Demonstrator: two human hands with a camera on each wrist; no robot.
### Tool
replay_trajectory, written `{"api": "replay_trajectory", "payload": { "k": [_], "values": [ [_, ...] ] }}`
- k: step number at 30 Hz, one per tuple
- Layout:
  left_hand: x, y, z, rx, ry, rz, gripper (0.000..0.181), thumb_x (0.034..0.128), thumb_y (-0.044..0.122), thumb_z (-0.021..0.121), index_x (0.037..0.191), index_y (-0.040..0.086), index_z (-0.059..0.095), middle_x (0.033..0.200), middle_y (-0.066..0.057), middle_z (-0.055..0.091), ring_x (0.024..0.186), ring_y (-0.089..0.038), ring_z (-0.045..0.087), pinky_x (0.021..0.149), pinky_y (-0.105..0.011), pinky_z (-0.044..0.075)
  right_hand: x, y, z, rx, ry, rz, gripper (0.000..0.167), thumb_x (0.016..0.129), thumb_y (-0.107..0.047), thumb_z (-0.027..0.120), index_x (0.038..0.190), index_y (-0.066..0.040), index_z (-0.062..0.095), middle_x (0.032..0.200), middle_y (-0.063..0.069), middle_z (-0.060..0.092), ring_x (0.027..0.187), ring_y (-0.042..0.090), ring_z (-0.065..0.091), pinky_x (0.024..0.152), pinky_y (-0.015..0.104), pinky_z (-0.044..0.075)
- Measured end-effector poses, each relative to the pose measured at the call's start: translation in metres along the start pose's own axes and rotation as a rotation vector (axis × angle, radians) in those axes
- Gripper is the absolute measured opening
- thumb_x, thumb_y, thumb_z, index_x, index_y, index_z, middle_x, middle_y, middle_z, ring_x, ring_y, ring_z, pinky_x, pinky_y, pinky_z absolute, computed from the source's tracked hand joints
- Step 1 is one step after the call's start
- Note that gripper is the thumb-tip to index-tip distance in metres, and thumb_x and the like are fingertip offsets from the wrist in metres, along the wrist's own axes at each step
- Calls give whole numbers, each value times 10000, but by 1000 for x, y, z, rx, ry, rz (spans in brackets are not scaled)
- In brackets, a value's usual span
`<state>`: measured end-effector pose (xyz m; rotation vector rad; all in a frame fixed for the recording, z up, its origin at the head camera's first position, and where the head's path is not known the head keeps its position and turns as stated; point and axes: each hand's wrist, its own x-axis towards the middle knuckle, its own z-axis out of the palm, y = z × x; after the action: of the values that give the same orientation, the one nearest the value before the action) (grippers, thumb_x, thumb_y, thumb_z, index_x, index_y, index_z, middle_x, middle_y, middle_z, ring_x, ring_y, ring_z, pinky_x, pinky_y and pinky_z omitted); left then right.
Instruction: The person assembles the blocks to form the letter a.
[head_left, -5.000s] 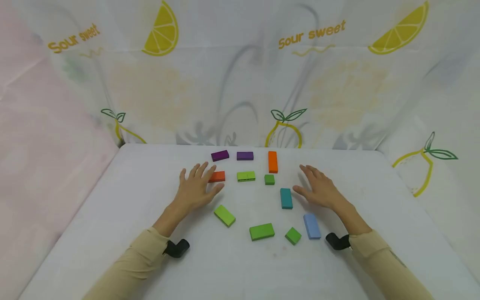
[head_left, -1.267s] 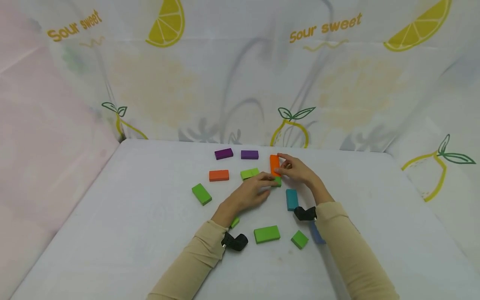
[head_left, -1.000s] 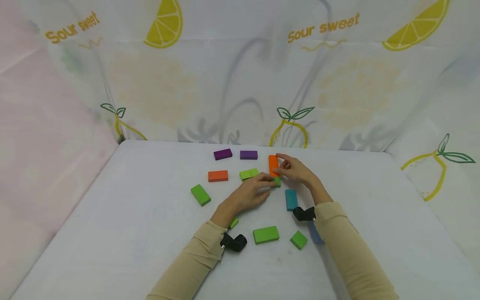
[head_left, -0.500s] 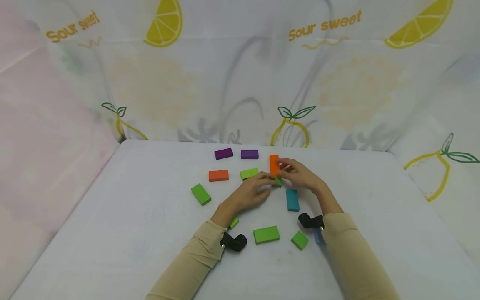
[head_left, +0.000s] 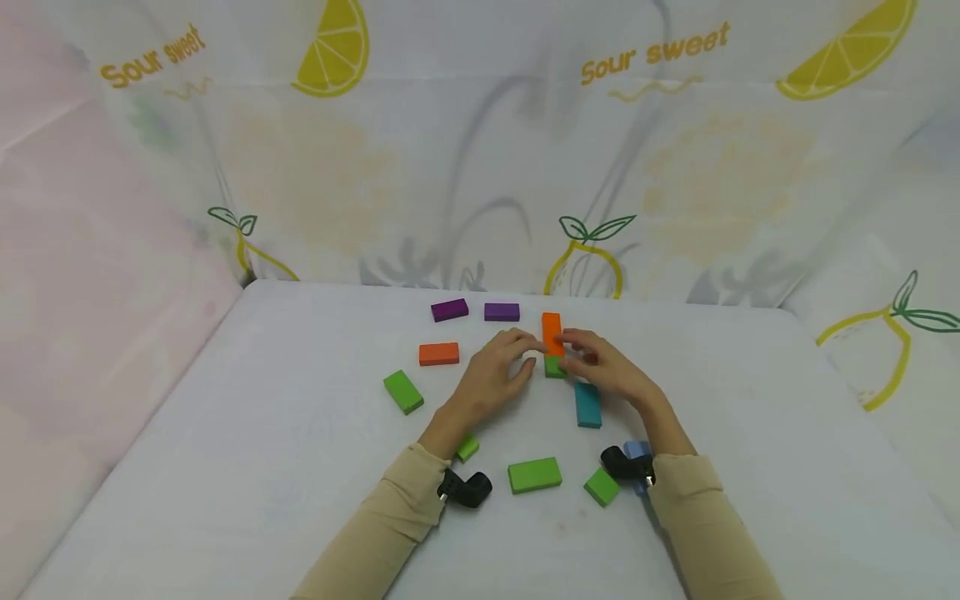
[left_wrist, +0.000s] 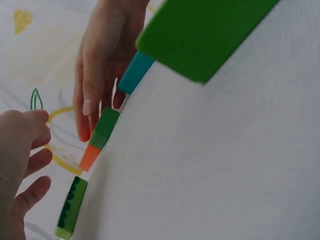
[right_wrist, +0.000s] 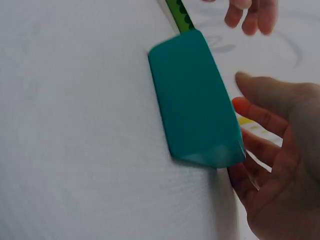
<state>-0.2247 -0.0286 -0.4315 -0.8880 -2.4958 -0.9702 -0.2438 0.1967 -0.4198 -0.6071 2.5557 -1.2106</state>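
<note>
In the head view a green cube [head_left: 555,367] lies against the near end of an orange block [head_left: 552,333]. My left hand [head_left: 495,375] hovers left of this pair, its fingers loosely bent and holding nothing. It mostly covers a lime block, whose scalloped side shows on the lime block [left_wrist: 71,207] in the left wrist view. My right hand [head_left: 607,367] is at the pair's right side with relaxed fingers; its fingertips overlap the orange block and the cube, and contact is unclear. Just nearer lies a teal block [head_left: 588,406], large in the right wrist view.
Purple blocks [head_left: 502,312] lie at the back, and a red-orange block [head_left: 438,354] is at the left. Green blocks [head_left: 403,392] lie at the left and in front [head_left: 535,475], beside another green cube [head_left: 602,487]. My right wrist camera partly hides a light blue block [head_left: 637,450].
Both hands came inward from apart, and the green cube now adjoins the orange block. In the last half second my left fingers drew back left from the cube; my right hand shifted slightly nearer.
</note>
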Motion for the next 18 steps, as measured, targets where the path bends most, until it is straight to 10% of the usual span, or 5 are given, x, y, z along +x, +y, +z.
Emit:
{"api": "replay_trajectory", "payload": {
  "k": [8, 18],
  "values": [
    [8, -5, -21, 97, -44, -143, 218, 887, 142, 641, 1102, 145, 677, 1157, -28, 625, 1076, -236, 559, 885, -389, 484, -2, -10, 1, -8, 14, 5, 467, 965, -157, 528, 1392, -4, 415, 1481, 218, 334, 1311, 437, 342, 1083, 593, 285],
    [-6, -20, -14, 37, -48, -246, 233, 867, 109, 658, 1098, 138, 666, 1160, -60, 612, 1022, -252, 554, 877, -373, 478, 0, 3, 7, -4, 35, 26, 498, 939, -258, 583, 1389, -89, 452, 1474, 154, 381, 1313, 387, 373, 1085, 558, 303]
  ]
}}
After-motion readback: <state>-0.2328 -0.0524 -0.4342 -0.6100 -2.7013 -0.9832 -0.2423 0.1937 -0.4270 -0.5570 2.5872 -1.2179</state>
